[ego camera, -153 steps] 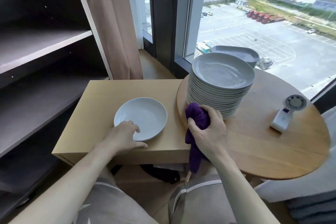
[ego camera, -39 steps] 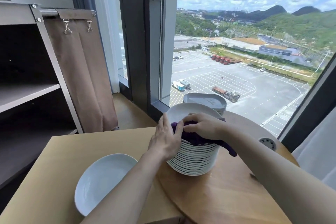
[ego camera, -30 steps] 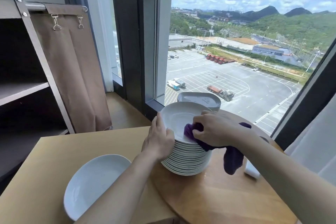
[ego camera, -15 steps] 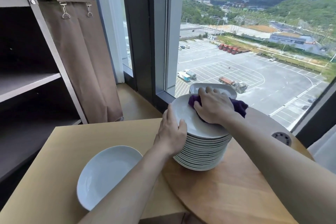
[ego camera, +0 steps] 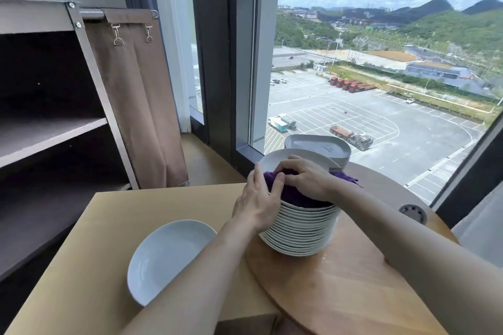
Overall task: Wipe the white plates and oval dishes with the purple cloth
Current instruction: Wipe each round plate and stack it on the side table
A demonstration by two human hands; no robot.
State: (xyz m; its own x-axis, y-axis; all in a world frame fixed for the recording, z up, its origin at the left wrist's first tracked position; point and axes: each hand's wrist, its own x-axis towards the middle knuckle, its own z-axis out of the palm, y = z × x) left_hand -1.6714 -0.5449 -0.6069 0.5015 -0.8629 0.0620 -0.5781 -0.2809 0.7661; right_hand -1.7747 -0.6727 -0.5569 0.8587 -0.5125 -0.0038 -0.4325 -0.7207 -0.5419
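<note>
A tall stack of white plates [ego camera: 302, 228] stands on the round wooden table [ego camera: 345, 288]. My right hand [ego camera: 304, 177] grips the purple cloth [ego camera: 294, 196] and presses it on the near left part of the top plate. My left hand [ego camera: 258, 204] rests against the stack's left side, thumb up at the rim beside the cloth. Behind the stack sits a pile of oval dishes [ego camera: 318, 145]. A single white plate [ego camera: 166, 255] lies on the rectangular table [ego camera: 87, 266] to the left, partly under my left forearm.
A dark shelf unit [ego camera: 51, 130] with a brown curtain [ego camera: 138, 100] stands on the left. A large window [ego camera: 381, 76] runs behind the tables. A small round grey device [ego camera: 413, 212] sits at the round table's far right edge.
My right hand has drawn the cloth from the far side of the top plate back to its near left side. The left hand stays at the stack's side. The camera has tilted slightly.
</note>
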